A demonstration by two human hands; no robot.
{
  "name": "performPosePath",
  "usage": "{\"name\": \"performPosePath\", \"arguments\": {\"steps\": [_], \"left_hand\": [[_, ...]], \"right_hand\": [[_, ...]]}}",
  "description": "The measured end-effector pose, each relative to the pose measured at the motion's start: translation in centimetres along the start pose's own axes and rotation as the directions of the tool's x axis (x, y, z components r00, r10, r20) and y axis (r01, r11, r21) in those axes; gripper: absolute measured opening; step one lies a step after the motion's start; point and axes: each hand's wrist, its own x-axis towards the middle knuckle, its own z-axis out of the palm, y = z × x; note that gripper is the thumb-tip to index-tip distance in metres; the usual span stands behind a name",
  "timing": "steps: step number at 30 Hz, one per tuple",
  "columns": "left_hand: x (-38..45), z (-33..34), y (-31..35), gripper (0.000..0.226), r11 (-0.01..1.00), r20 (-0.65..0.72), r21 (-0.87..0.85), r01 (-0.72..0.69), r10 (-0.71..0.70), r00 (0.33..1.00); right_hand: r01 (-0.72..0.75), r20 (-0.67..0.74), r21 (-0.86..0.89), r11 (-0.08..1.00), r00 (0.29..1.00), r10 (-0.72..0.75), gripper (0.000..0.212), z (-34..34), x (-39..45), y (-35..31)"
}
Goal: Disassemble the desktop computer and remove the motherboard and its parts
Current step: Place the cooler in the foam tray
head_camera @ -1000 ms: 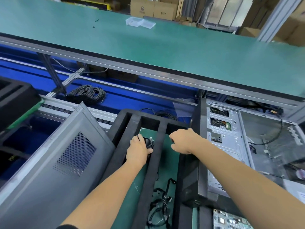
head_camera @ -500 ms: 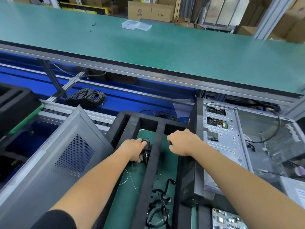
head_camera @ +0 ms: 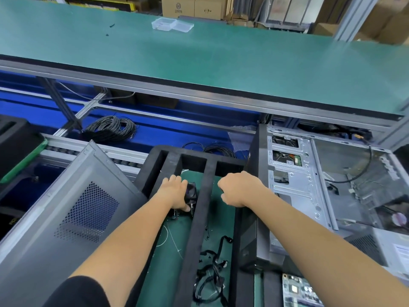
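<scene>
- The left hand (head_camera: 174, 191) reaches into the left slot of a black foam tray with long divider bars (head_camera: 200, 209); its fingers curl round a small dark fan-like part (head_camera: 191, 191) that sits on the green mat inside that slot, with the thumb low at the part's near edge.
- The right hand (head_camera: 238, 188) is clenched over the top edge of the black front panel (head_camera: 252, 218) of the opened desktop computer case (head_camera: 298, 196), gripping that edge with its knuckles up.
- The grey metal case lies on its side just right of the tray, its side open; bare drive bays and a loose black cable (head_camera: 363, 173) show inside.
- A green circuit board (head_camera: 298, 291) lies at the bottom edge of the view, near the front panel's lower end; only part of it shows.
- A tangle of black cables with connectors (head_camera: 210, 278) lies in the tray's right slot, nearer the person than the hands.
- A grey perforated metal side panel (head_camera: 66, 213) leans tilted against the tray's left side.
- A coil of black wire (head_camera: 110, 129) rests on the blue surface beyond the tray.
- On the long green bench (head_camera: 221, 63) beyond, a clear plastic box (head_camera: 172, 25) stands well apart from everything else.
</scene>
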Motion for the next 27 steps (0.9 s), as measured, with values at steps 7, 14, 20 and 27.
{"name": "performPosePath", "arguments": {"steps": [7,14,20,27], "left_hand": [[1.9,-0.6,0.7,0.061,0.994,0.111,-0.103,0.035,-0.023,0.994],[1.2,-0.9,0.4,0.043,0.989,-0.140,0.054,-0.138,0.145,0.980],[1.1,0.4,1.0,0.058,0.995,-0.054,0.017,-0.093,0.094,0.994],[-3.4,-3.5,2.1,0.015,0.823,-0.246,-0.556,-0.116,-0.030,0.969]], "right_hand": [[-0.004,-0.028,0.020,1.000,1.000,0.005,0.012,0.2,0.3,0.2],[0.022,-0.048,-0.014,1.000,0.999,-0.023,0.012,0.2,0.4,0.0],[0.017,-0.079,-0.047,0.999,0.997,-0.021,0.016,0.4,0.2,-0.1],[0.000,-0.135,-0.063,0.998,0.991,-0.008,0.012,0.1,0.1,-0.5]]}}
